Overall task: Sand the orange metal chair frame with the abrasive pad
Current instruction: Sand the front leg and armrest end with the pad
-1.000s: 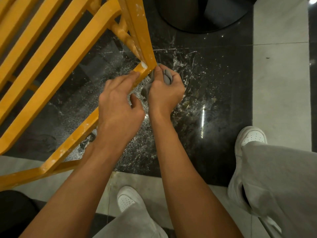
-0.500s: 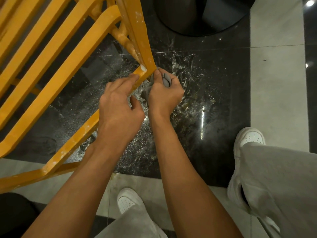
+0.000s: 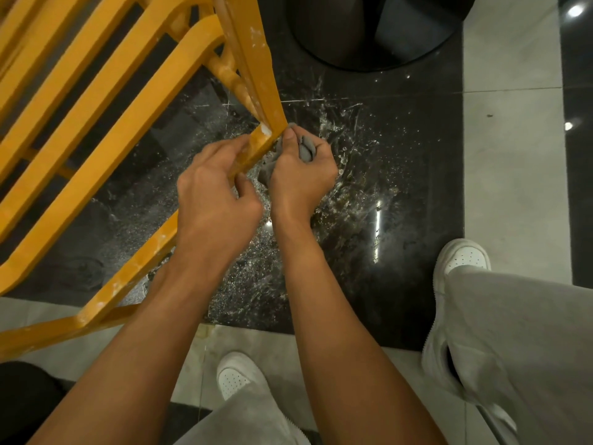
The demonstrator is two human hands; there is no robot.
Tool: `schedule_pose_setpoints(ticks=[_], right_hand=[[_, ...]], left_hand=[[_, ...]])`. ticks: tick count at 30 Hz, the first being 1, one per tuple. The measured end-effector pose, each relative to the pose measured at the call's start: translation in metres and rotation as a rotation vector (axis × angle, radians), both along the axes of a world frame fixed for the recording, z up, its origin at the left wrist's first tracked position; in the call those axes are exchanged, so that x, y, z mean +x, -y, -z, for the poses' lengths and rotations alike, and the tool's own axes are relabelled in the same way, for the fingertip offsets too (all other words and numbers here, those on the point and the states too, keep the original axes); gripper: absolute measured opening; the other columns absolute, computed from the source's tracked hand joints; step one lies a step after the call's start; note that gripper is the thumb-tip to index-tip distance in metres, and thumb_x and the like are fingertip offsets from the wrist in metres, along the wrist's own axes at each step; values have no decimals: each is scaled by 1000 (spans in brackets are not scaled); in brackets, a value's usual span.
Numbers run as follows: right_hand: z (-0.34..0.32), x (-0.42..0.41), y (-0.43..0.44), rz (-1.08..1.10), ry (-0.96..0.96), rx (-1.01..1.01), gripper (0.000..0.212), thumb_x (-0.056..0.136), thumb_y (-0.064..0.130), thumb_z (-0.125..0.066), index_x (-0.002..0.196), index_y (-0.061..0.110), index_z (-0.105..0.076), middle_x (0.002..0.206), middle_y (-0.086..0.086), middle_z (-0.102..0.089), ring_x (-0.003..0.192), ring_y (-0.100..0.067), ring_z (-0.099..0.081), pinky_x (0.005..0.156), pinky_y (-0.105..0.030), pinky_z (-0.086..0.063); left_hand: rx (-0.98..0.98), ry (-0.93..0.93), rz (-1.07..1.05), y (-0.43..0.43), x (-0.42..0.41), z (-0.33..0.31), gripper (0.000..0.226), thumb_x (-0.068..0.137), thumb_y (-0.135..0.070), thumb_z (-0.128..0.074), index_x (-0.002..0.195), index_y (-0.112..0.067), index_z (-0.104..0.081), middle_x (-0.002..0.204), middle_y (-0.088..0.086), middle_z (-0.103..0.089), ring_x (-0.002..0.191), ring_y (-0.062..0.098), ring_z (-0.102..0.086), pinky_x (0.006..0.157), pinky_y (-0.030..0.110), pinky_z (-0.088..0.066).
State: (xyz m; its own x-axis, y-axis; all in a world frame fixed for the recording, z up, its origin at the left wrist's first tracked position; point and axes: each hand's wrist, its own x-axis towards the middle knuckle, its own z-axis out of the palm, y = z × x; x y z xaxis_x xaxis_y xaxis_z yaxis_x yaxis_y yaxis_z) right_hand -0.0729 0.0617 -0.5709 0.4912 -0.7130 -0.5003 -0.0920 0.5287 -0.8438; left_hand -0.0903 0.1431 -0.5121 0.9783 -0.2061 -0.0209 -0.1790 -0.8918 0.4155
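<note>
The orange metal chair frame (image 3: 106, 149) lies tilted across the upper left, its slats and bars flecked with white where paint is worn. Its corner joint sits just above my hands. My left hand (image 3: 218, 194) grips the frame bar beside that corner, fingers over the top and thumb below. My right hand (image 3: 301, 175) holds a crumpled grey abrasive pad (image 3: 306, 149) bunched in its fingers, pressed against the right side of the corner. Part of the pad hangs below my thumb.
White sanding dust is scattered over the black marble floor (image 3: 369, 194) under the corner. A dark round base (image 3: 369, 30) stands at the top. Pale floor tiles (image 3: 510, 162) run along the right. My white shoes (image 3: 462, 261) and grey trousers fill the lower right.
Both hands stay at the frame's corner. The right hand with the pad has shifted only slightly against the joint; the view has moved a little.
</note>
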Motion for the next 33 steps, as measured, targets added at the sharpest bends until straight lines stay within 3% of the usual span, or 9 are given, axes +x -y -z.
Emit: schedule_pose_setpoints(ticks=[2, 4, 8, 11, 13, 18, 22, 28, 33], right_hand=[[-5, 0, 0, -9, 40, -12, 10, 96, 8, -72, 106, 6, -72, 98, -6, -75, 88, -10, -74, 76, -26, -63], [-10, -1, 1, -35, 90, -70, 7, 96, 7, -71, 104, 7, -71, 96, -4, -74, 82, -4, -71, 70, -17, -58], [-10, -4, 5, -33, 64, -48, 15, 96, 5, -71, 110, 1, -71, 101, -6, -75, 89, -8, -74, 76, -20, -60], [-21, -1, 4, -33, 110, -107, 9, 96, 6, -71, 105, 4, -70, 97, -6, -74, 82, -8, -73, 69, -22, -61], [-27, 0, 4, -26, 149, -152, 9, 96, 6, -71, 106, 5, -71, 99, -7, -75, 87, -12, -74, 76, -30, -63], [-28, -4, 4, -37, 85, -113, 14, 97, 4, -69, 111, 1, -70, 95, 2, -72, 83, 2, -70, 72, -16, -58], [-45, 0, 6, -27, 174, -183, 9, 97, 6, -70, 106, 6, -70, 101, -3, -74, 92, -11, -73, 81, -32, -63], [-44, -4, 4, -19, 143, -211, 12, 97, 5, -69, 108, 1, -70, 98, 1, -73, 85, 1, -71, 73, -16, -57], [-51, -2, 7, -40, 212, -370, 10, 96, 8, -71, 105, 3, -69, 107, -2, -73, 101, -11, -72, 87, -35, -61]], left_hand=[[-47, 25, -23, -1, 1, 0, 51, 95, 0, -57, 144, -14, -64, 138, 1, -67, 125, 16, -64, 111, 30, -51], [-86, 33, -58, -2, 3, 0, 52, 95, 2, -55, 143, -14, -64, 135, 1, -68, 119, 9, -65, 103, 15, -50], [-124, 15, -145, -2, 3, -5, 51, 96, 0, -55, 143, -17, -64, 131, -3, -69, 110, -1, -62, 86, -6, -39], [-143, -13, -151, 0, 4, -7, 49, 98, -2, -57, 144, -19, -63, 136, -4, -69, 122, 6, -62, 98, 7, -44], [-146, -29, -139, 1, 4, -10, 49, 99, -3, -58, 145, -20, -63, 139, -4, -68, 128, 9, -61, 106, 19, -47], [-154, -96, -116, 3, 5, -23, 48, 101, -10, -63, 147, -23, -60, 141, -6, -66, 130, 6, -58, 105, 21, -45], [-53, -125, -72, -2, 8, -24, 50, 103, -14, -62, 152, -19, -55, 151, 1, -58, 141, 21, -52, 114, 33, -41], [9, -210, -71, -3, 10, -25, 59, 102, -16, -62, 158, -21, -47, 160, 1, -50, 148, 26, -45, 121, 40, -38], [4, -231, -75, -6, 10, -25, 57, 103, -16, -61, 158, -19, -46, 156, 4, -54, 144, 28, -50, 114, 38, -41]])
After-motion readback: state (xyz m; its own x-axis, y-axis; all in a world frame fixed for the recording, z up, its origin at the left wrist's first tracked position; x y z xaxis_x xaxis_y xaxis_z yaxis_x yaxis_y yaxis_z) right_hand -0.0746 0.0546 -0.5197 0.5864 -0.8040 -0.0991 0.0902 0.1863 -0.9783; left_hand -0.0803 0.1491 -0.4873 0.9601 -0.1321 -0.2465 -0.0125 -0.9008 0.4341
